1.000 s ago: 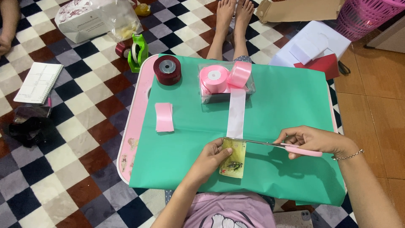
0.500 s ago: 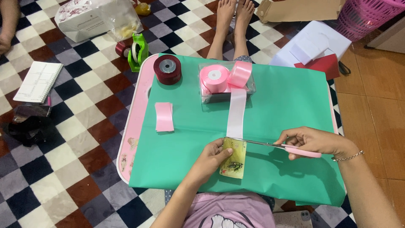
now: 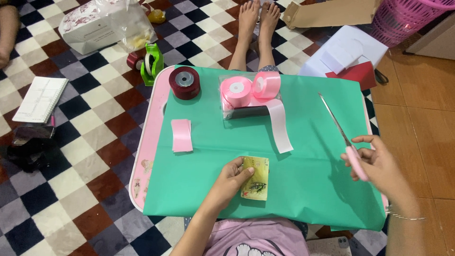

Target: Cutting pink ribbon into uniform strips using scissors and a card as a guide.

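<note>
Here, the left hand [image 3: 231,179] pinches a yellowish card [image 3: 256,178] lying flat on the green sheet [image 3: 308,189] covering the surface, while the right hand [image 3: 379,163] grips pink-handled scissors [image 3: 342,135], blades closed and pointing away, lifted to the right of the loose pink ribbon strip [image 3: 279,127] trailing from the rolls [image 3: 250,87].
</note>
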